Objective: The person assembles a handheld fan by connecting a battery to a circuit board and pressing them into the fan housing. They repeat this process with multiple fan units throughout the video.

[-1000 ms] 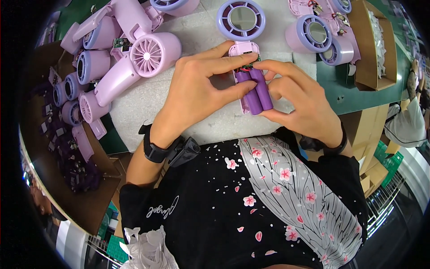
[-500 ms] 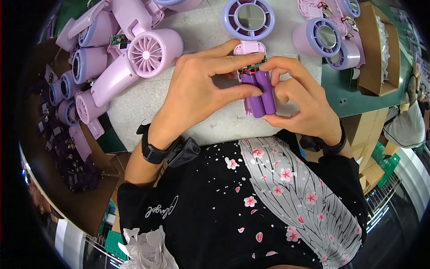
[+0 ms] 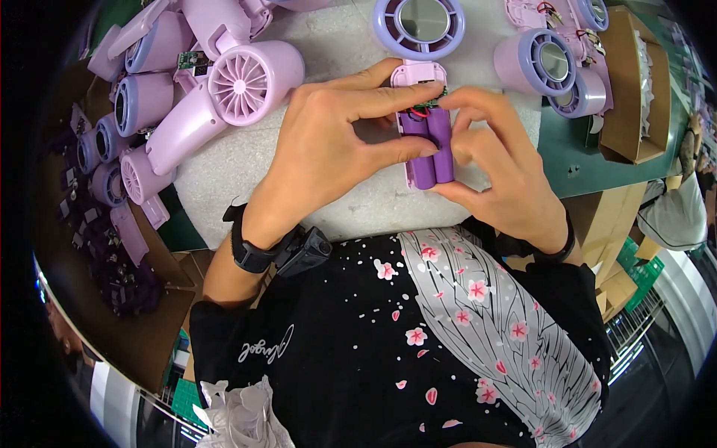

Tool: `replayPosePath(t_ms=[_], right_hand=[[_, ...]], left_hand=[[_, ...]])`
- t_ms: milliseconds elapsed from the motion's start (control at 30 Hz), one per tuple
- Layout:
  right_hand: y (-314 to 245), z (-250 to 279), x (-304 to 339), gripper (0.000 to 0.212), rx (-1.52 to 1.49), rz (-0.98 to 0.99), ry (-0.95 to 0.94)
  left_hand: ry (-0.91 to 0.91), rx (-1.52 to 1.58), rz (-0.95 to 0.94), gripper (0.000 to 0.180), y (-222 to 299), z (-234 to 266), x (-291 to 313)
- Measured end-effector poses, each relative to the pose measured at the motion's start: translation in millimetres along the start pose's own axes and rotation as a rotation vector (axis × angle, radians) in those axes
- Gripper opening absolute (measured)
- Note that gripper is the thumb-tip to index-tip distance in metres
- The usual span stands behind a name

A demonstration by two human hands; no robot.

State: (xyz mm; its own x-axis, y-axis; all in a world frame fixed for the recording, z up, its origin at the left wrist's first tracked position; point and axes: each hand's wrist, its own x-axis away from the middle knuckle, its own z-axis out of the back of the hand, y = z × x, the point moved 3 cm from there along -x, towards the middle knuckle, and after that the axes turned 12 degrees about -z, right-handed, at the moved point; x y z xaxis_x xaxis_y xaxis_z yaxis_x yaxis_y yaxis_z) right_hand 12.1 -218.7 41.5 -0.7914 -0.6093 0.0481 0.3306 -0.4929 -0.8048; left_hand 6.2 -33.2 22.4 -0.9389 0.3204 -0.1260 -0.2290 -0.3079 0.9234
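A pink and lavender handheld fan lies before me, its round head [image 3: 451, 16] away from me and its opened handle shell [image 3: 418, 72] toward me. Two purple cylindrical batteries [image 3: 442, 160] rest side by side at the handle, next to a green circuit board with red wires. My left hand [image 3: 321, 138] grips the handle from the left, index finger across the board and thumb on the batteries. My right hand [image 3: 508, 160] is curled at the right side, its thumb at the batteries' near end and its index fingertip by the board. The fingers partly hide the board.
Several pink fans and shells [image 3: 254, 82] crowd the left of the pale foam mat [image 3: 231, 168]. Beyond the right hand are more opened fans [image 3: 534, 60] and a cardboard box [image 3: 635, 82]. A large carton [image 3: 168, 328] with dark purple parts stands at the left.
The batteries have shifted slightly away from me and sit straighter along the handle. My right hand has moved with them, its thumb still at their near end.
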Motion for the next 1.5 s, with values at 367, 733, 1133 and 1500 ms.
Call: replayPosePath(t_ms=[367,733,1133,1500], right_hand=[[4,-3,-10,0.059,-0.099,-0.063,-0.078],[-1,-19,-9,0.019,0.048,-0.197,0.228],[-4,-19,13,0.023,0.101,-0.115,0.144],[-8,-27,19,0.065,0.252,-0.176,0.118]], left_hand=[[0.106,-0.004,-0.094,0.047,-6,-2,8],[0.014,-0.018,-0.095,0.053,-6,-14,9],[-0.001,0.056,-0.093,0.055,-17,-19,12],[0.071,0.049,-0.136,0.052,-13,-30,15]])
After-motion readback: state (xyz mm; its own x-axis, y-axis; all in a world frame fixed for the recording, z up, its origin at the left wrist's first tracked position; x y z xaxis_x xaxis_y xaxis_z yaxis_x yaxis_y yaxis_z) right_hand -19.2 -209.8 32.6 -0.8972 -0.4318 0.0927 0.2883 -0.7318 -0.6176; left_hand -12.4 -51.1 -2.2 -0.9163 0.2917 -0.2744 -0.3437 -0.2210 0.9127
